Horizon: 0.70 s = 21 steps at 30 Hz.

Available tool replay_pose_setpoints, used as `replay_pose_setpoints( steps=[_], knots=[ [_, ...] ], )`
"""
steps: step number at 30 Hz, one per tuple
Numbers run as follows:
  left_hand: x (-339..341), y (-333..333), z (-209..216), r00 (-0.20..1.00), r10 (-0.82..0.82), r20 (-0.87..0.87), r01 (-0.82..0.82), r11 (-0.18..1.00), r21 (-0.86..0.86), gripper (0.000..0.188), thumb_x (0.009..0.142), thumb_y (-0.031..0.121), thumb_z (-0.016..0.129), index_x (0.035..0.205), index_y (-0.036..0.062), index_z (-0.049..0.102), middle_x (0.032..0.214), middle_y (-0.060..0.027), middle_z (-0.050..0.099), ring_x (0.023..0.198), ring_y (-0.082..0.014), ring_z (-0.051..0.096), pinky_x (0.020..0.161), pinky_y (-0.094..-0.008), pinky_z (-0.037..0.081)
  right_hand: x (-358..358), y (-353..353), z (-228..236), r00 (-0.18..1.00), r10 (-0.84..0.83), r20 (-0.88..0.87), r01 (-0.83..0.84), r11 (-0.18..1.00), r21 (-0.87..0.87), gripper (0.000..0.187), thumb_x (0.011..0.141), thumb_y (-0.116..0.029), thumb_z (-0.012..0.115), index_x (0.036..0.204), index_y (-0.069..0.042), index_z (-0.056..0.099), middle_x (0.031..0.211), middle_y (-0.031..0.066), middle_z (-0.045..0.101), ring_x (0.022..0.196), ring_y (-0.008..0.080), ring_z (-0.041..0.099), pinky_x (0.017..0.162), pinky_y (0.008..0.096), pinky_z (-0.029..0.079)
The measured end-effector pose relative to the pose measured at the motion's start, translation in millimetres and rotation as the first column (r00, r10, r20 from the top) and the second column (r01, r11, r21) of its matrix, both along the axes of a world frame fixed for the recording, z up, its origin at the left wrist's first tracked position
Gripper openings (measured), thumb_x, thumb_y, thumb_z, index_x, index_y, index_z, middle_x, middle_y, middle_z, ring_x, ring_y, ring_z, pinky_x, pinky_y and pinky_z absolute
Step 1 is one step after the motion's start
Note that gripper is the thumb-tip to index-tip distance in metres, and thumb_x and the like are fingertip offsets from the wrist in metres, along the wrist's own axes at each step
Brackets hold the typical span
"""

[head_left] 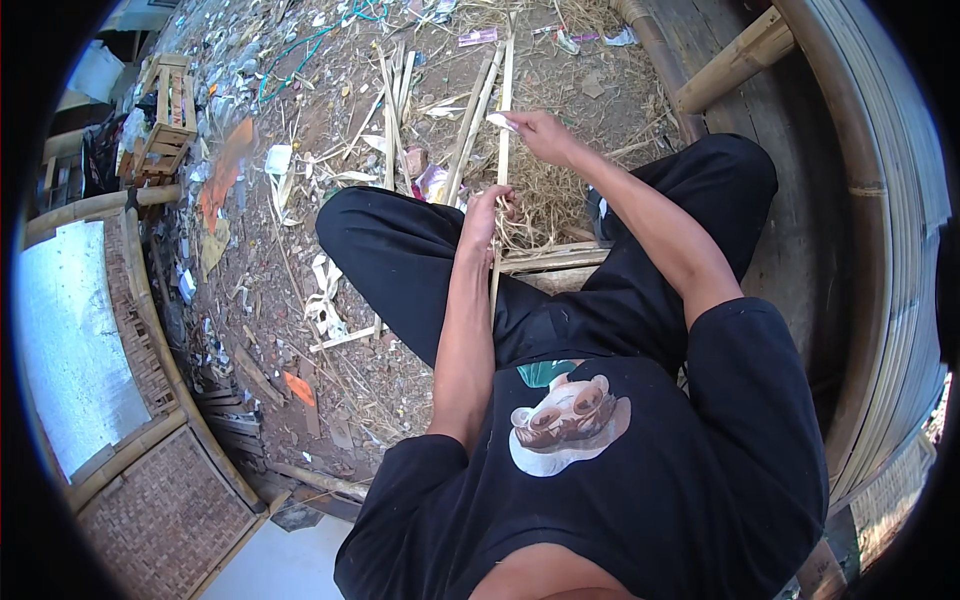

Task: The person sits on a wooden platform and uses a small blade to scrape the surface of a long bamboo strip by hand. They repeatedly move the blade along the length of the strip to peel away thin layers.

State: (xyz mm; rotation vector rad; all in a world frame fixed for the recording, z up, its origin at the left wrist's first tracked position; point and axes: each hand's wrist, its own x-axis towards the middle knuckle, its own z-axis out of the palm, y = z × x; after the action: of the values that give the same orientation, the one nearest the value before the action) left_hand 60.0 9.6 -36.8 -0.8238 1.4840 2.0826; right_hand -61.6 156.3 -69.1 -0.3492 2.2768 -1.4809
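Observation:
A long, pale bamboo strip [505, 95] runs from the ground ahead, past both hands, and down beside my left thigh. My left hand [487, 217] is closed around it just above my lap. Farther along the strip, my right hand [545, 138] pinches a small, bright white piece [500, 121] that lies against or right beside the strip. Too little of that piece shows to tell its kind. Curly straw-like shavings [550, 205] lie heaped between my knees, under and beside my left hand.
More split bamboo strips [475, 120] lie ahead on the littered dirt. A wooden crate [168, 115] stands at the far left. Woven bamboo panels [170, 505] edge the left side. Close on my right are a bamboo pole [740, 60] and a curved bamboo rail [865, 190].

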Motion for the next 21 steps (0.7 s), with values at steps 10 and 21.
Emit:
replay_pose_setpoints(
  steps=[10,21],
  knots=[
    [-2,0,1,1.000,-0.025,0.012,0.026,0.994,-0.109,0.024,0.081,0.026,0.054,0.078,0.0036,0.060,0.058,-0.0063,0.056,0.049,-0.0134,0.054,0.045,-0.0249,0.041,7,3,3,0.999,0.023,-0.024,-0.023,1.000,0.002,0.031,0.094,-0.021,0.046,0.122,-0.014,0.056,0.111,0.0149,0.062,0.100,0.0251,0.061,0.087,0.0327,0.045],
    [-5,-2,-9,0.999,0.027,-0.020,-0.029,0.993,-0.110,0.018,0.079,0.023,0.059,0.076,0.0056,0.057,0.054,-0.0017,0.052,0.040,-0.0092,0.047,0.036,-0.0208,0.035,27,-2,2,0.977,0.104,-0.187,-0.117,0.992,-0.057,0.030,0.093,-0.015,0.047,0.120,-0.010,0.057,0.111,0.0187,0.061,0.100,0.0259,0.061,0.086,0.0327,0.046]
  ],
)
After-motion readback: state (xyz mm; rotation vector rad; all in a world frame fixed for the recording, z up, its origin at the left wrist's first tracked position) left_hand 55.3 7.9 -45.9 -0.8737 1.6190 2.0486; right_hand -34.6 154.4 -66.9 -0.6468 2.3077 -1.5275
